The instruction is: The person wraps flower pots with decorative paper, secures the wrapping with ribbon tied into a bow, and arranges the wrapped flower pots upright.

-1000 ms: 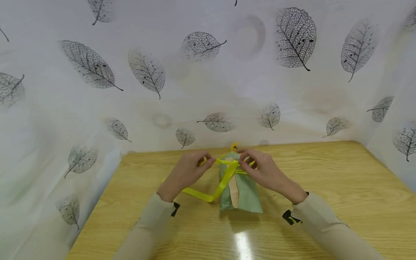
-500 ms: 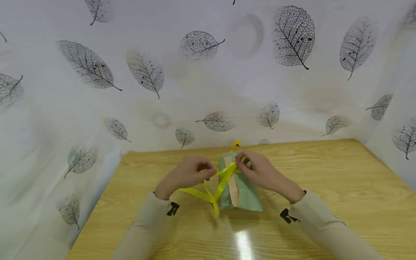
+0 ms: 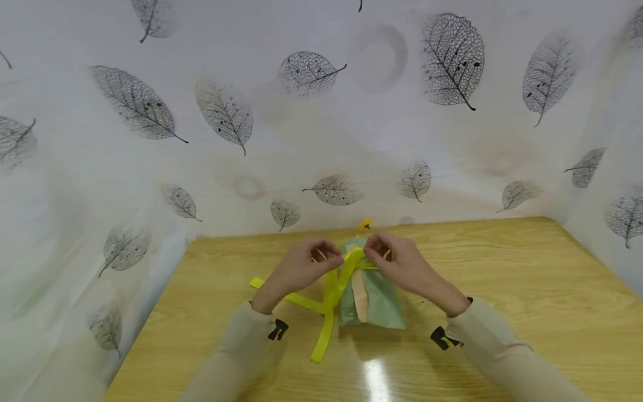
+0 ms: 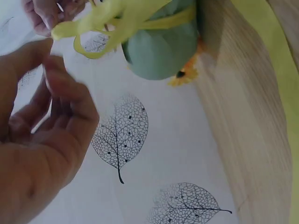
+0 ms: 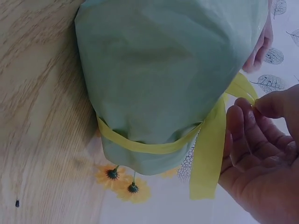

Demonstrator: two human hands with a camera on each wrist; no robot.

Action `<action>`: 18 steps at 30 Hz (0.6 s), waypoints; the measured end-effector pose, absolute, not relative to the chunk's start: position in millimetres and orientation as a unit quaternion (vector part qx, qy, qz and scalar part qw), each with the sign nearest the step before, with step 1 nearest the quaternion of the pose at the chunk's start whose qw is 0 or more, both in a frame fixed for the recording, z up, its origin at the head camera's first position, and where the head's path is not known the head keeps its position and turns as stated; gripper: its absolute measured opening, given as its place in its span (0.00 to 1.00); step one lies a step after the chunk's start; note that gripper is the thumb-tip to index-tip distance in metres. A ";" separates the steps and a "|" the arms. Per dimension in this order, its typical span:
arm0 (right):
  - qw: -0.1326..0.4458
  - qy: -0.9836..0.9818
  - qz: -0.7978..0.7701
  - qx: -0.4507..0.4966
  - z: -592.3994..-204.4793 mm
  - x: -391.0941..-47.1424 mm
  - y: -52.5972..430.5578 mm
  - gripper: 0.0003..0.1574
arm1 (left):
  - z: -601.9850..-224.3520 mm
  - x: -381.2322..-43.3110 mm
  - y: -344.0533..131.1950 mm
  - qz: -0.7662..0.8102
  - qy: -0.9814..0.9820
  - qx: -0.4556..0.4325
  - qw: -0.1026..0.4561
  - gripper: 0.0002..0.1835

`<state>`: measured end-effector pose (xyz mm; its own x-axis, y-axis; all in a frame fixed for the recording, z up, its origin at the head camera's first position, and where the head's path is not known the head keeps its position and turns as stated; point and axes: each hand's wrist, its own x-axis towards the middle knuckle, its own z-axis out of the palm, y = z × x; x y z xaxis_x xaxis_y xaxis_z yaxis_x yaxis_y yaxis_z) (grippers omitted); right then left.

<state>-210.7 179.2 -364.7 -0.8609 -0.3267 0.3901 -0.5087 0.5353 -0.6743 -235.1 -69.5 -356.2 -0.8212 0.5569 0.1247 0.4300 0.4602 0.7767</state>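
A sage-green wrapped bouquet (image 3: 382,301) lies on the table, with a tan strip (image 3: 360,296) along its front and an orange flower (image 3: 365,224) showing beyond its far end. Yellow ribbon (image 3: 324,335) runs around the wrap, as the right wrist view (image 5: 154,147) shows for its band. My left hand (image 3: 303,265), at the bouquet's left side, pinches the ribbon between thumb and forefinger. From the other side, my right hand (image 3: 404,265) pinches a ribbon loop near the band. A loop (image 4: 93,28) stands between both hands in the left wrist view. The fingertips partly hide the crossing.
The wooden table (image 3: 502,279) reaches back to a pale leaf-printed curtain (image 3: 251,111), which also hangs at both sides. A loose ribbon tail (image 3: 301,301) extends left under my left wrist. Black straps (image 3: 444,338) hang below the wrists.
My left hand drops slightly, then moves right, closer to my right hand. A ribbon tail swings down and now hangs toward the table front. The right hand stays nearly in place.
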 end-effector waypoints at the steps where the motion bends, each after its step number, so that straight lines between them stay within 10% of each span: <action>1: 0.106 -0.869 0.419 0.241 -365.2 -210.5 179.3 0.02 | -357.5 -237.0 -68.9 0.427 0.854 0.293 0.057 0.13; 18: 0.133 -0.867 0.417 0.237 -367.0 -209.5 181.1 0.02 | -356.9 -244.4 -93.8 0.348 0.858 0.362 0.105 0.06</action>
<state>-209.5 181.1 -367.0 -0.8527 -0.3004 0.4275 -0.5214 0.5402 -0.6605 -244.4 -93.8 -356.9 -0.7161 0.6944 0.0707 0.5476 0.4962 0.6737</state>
